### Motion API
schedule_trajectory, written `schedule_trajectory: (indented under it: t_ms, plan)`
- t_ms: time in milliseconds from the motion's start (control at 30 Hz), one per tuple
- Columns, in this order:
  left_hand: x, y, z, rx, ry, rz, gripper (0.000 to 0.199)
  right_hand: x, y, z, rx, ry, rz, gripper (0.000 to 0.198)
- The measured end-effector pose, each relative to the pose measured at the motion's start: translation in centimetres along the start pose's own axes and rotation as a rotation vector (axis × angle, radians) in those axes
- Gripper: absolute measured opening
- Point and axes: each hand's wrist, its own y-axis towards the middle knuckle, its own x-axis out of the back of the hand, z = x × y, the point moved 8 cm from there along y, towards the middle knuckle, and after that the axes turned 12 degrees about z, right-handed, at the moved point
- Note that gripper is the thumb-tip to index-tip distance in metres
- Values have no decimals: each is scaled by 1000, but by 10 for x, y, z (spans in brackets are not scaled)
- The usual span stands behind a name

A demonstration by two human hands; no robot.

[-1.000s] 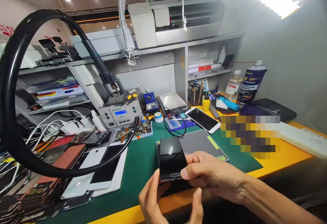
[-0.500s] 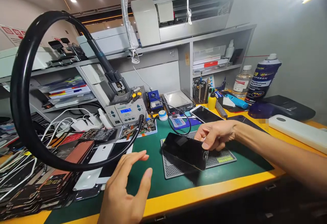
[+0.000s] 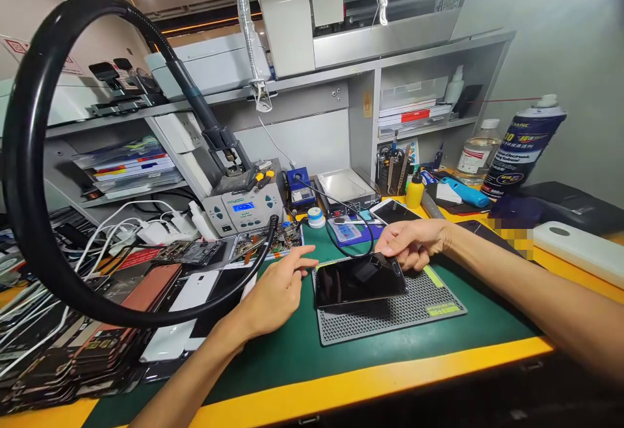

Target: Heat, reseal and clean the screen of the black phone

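Note:
A black smartphone [image 3: 358, 281] with a dark, glossy screen is tilted above the grey perforated mat [image 3: 390, 324]. My right hand [image 3: 412, 244] grips its upper right corner between thumb and fingers. Just left of the phone is my left hand [image 3: 280, 285], holding nothing, its fingers stretched toward the phone's left end. The left fingertips look close to the mat's upper left corner, apart from the phone. Under the mat lies a green work mat [image 3: 292, 363] on the yellow bench.
A thick black hose [image 3: 29, 155] loops over the left side, from a rework station [image 3: 246, 210]. Stacked phone parts [image 3: 97, 350] and a white phone back [image 3: 182, 311] lie at left. A spray can [image 3: 524, 145] and a yellow bottle [image 3: 414, 192] stand at back right.
My left hand has moved forward and right, toward the phone. My right hand has turned the phone more level and raised its near edge. The view has shifted slightly.

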Motion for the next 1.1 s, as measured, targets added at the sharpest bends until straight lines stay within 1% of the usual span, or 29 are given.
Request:
schedule_trajectory:
  t_ms: [67, 133, 267, 367, 467, 700, 900, 1100]
  plan:
    - [-4, 11, 2, -10, -15, 53, 48, 4, -4, 0, 20, 1, -47, 38]
    - [-6, 17, 7, -7, -39, 69, 48, 7, -7, -2, 27, 3, -80, 41]
    - [-4, 18, 16, 11, -97, 56, 43, 12, -7, -7, 17, 9, -124, 48]
    - [-1, 13, 18, 21, -124, 31, 39, 12, -6, -9, -5, -1, -156, 50]
    - [2, 10, 17, 18, -141, 11, 36, 10, -7, -10, -50, -30, -195, 47]
    - [3, 7, 23, 35, -152, -20, 34, 3, -19, -9, -152, -113, -339, 30]
    - [2, 5, 28, 79, -71, -71, 37, 5, -19, -5, -155, -132, -465, 32]
    - [0, 4, 32, 99, -40, -97, 38, 5, -18, -4, -160, -141, -513, 34]
